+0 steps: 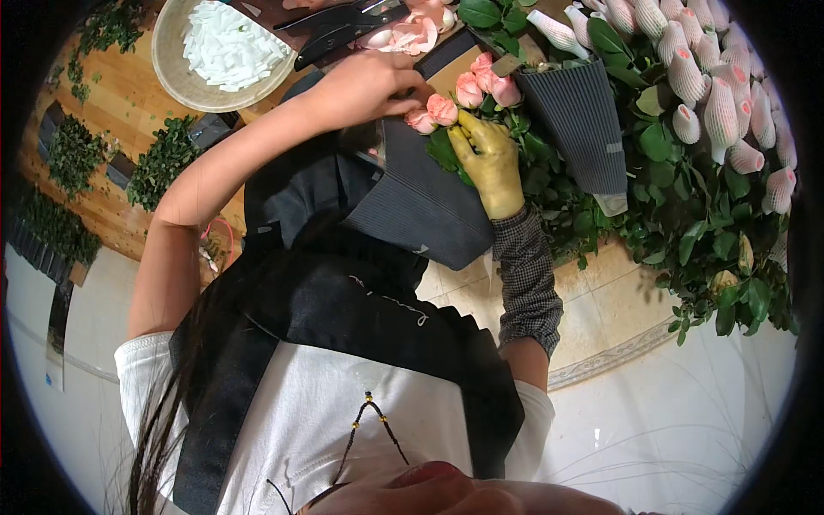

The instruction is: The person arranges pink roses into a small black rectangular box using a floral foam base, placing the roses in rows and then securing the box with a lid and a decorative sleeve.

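My bare left hand (386,90) has its fingers curled at the upper edge of a pink rose pair (441,110); what they hold is hidden. My right hand (486,159), in a yellow glove with a checked sleeve, is closed just below those roses, its fingertips among their stems and leaves; its grip is hidden. More pink roses (481,81) lie just above it. A dark grey ribbed wrapper (408,206) lies beneath both hands, with cardboard (451,67) at its upper end.
A bowl of white pieces (232,51), dark shears (335,34) and loose petals (416,30) lie at the top. Another ribbed wrapper (566,120) and several net-covered blooms (721,120) with foliage fill the right. Leafy bundles (163,159) lie on the wooden surface at left.
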Tool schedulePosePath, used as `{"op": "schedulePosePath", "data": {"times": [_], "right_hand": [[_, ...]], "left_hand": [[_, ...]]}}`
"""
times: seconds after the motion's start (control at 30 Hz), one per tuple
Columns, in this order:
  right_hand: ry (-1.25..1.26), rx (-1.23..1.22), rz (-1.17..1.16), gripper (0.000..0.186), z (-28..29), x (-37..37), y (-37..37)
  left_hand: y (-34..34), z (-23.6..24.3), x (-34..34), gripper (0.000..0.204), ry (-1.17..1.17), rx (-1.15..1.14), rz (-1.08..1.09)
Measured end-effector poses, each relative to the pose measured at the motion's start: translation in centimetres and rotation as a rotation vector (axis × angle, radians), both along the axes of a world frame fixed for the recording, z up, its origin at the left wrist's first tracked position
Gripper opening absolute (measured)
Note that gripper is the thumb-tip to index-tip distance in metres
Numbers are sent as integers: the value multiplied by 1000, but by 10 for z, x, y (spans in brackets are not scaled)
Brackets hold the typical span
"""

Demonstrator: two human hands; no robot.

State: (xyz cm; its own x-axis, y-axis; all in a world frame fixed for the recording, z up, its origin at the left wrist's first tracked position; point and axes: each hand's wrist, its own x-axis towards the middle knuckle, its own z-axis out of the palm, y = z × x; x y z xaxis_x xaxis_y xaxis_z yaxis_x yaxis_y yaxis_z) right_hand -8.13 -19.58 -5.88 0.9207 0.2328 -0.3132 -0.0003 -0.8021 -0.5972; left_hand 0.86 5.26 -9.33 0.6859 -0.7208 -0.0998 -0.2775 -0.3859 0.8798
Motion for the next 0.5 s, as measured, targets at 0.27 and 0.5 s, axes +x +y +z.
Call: {"op": "schedulePosePath", "data": {"times": [0.27,0.5], "right_hand": [[51,-15,-18,26,6,3,3],[35,16,-32,26,4,2,2]], "left_hand": [[-14,5,4,20,-60,-57,-92],[-12,9,7,17,-136,-32,-62]]}}
